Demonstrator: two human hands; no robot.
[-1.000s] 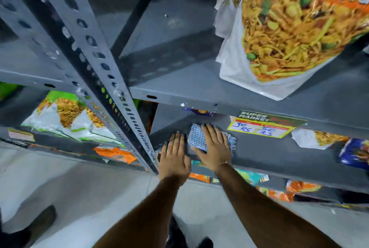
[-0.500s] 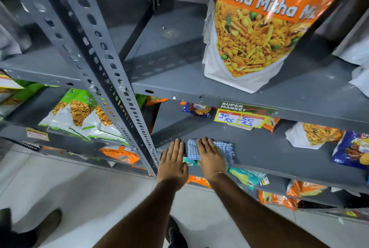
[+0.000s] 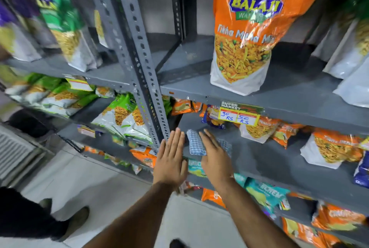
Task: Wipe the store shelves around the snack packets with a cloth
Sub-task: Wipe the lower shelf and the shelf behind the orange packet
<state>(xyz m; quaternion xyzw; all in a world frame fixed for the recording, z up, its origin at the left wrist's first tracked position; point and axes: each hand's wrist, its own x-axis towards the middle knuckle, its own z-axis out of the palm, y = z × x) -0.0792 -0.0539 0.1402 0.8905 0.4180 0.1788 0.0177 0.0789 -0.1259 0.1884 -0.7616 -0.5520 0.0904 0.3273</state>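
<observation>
Down low, both hands work the grey shelf (image 3: pixel 269 160) under the price tag (image 3: pixel 238 117). Right hand (image 3: pixel 214 158) lies flat, fingers spread wide, palm pressing a blue checked cloth (image 3: pixel 194 144) onto the shelf surface just below and left of that tag. Left hand (image 3: pixel 171 161) flat and open too, fingers together, holding nothing, beside the cloth against the perforated upright (image 3: pixel 143 64). Orange snack packets (image 3: pixel 287 132) sit right of the tag, clear of the cloth. Big orange Balaji bag (image 3: pixel 245 34) stands upright on the shelf above the tag.
</observation>
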